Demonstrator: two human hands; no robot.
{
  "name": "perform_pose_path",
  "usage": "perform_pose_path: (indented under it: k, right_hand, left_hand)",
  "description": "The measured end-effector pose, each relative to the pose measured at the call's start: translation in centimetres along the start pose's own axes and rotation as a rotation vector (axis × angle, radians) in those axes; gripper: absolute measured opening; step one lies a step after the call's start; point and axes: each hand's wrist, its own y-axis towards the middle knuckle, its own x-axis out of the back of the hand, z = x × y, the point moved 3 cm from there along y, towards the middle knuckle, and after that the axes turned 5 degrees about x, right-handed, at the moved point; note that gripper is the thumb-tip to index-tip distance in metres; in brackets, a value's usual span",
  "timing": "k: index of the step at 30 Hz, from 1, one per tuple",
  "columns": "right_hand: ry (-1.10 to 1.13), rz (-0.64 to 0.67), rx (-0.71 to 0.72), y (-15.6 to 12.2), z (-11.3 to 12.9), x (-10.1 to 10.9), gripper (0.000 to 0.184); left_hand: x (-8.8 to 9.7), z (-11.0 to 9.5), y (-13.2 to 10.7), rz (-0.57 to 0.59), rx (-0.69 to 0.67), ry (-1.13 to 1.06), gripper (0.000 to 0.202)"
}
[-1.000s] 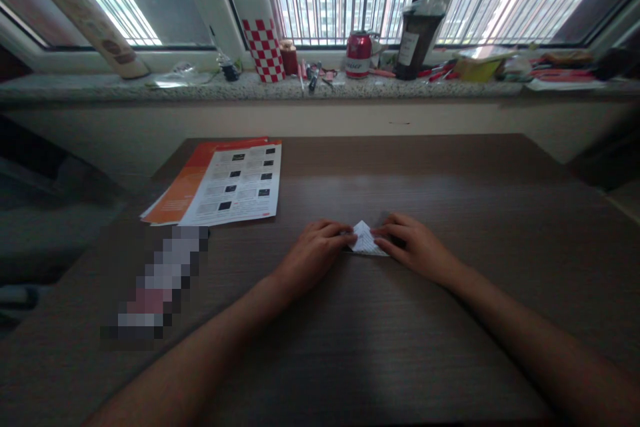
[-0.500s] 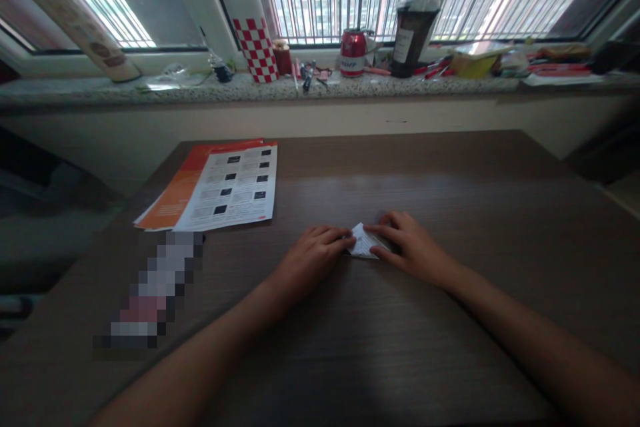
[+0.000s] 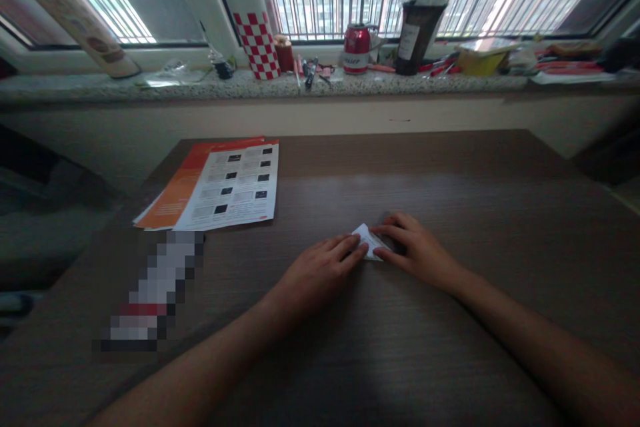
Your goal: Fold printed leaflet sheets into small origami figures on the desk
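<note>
A small piece of folded white paper point(image 3: 369, 240) lies on the brown table, with a pointed corner at its far side. My left hand point(image 3: 325, 265) holds the paper's left side down against the tabletop, its fingertips over the edge. On the other side, the thumb and forefinger of my right hand point(image 3: 407, 245) grip the paper's right part, with the remaining fingers curved above. Fingers cover both ends of the paper, so its full outline is hidden.
Printed sheets with an orange page point(image 3: 227, 187) lie at the table's left. Nearer me is a pixelated, blurred-out object point(image 3: 157, 287). Along the windowsill point(image 3: 195, 88) stand a checkered bottle point(image 3: 257, 47), a red can point(image 3: 356, 48), a dark cup point(image 3: 419, 37) and clutter.
My left fingers have shifted right and nearer me, covering more of the paper's left side. My right hand has moved slightly right, still on the paper.
</note>
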Motion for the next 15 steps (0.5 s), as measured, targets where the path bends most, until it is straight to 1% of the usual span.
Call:
perform_pose_path:
  k: [4,6,8,11,15]
  right_hand:
    - [-0.019,-0.026,-0.071,-0.1,0.4,0.3,0.021]
    - [-0.058,-0.047,-0.108,-0.2,0.5,0.4,0.023]
    - [-0.098,-0.053,-0.118,-0.4,0.4,0.4,0.026]
    - [-0.141,-0.031,-0.111,-0.7,0.2,0.3,0.023]
    - [-0.19,0.013,-0.116,-0.9,0.1,0.3,0.023]
  left_hand:
    - [0.1,-0.2,-0.1,0.009,0.012,-0.01,0.055]
    - [0.3,-0.3,-0.1,0.01,0.027,-0.011,0.057]
    - [0.5,-0.5,-0.1,-0.001,0.04,-0.014,0.053]
    - [0.6,-0.8,0.0,-0.023,0.058,-0.026,0.047]
    - [0.7,-1.2,0.0,-0.016,0.083,-0.022,0.046]
